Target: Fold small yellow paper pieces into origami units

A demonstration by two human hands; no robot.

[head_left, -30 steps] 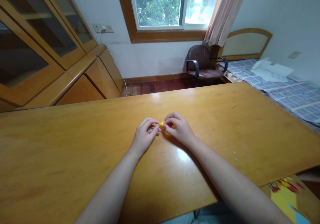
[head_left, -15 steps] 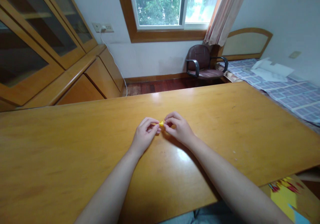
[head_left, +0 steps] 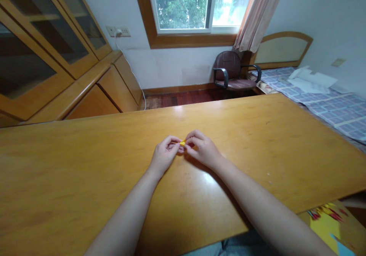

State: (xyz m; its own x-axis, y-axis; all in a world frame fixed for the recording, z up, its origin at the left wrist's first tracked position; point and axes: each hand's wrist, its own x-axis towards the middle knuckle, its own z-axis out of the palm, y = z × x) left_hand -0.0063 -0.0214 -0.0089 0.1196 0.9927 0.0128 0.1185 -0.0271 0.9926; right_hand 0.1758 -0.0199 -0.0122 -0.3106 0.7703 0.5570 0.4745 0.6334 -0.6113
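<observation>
A tiny folded piece of yellow paper (head_left: 182, 143) sits pinched between both hands just above the wooden table (head_left: 85, 164). My left hand (head_left: 164, 155) has its fingers curled and grips the paper's left side. My right hand (head_left: 203, 149) is curled too and pinches the right side with thumb and fingertips. Most of the paper is hidden by the fingers.
Colourful paper sheets (head_left: 328, 220) lie below the table's near right edge. A dark office chair (head_left: 231, 71) stands under the window, a bed (head_left: 328, 100) with white papers to the right, and wooden glass-door cabinets (head_left: 51, 58) along the left wall.
Both hands have shifted slightly left and closer together on the yellow paper; the pinch is tighter and less paper shows.
</observation>
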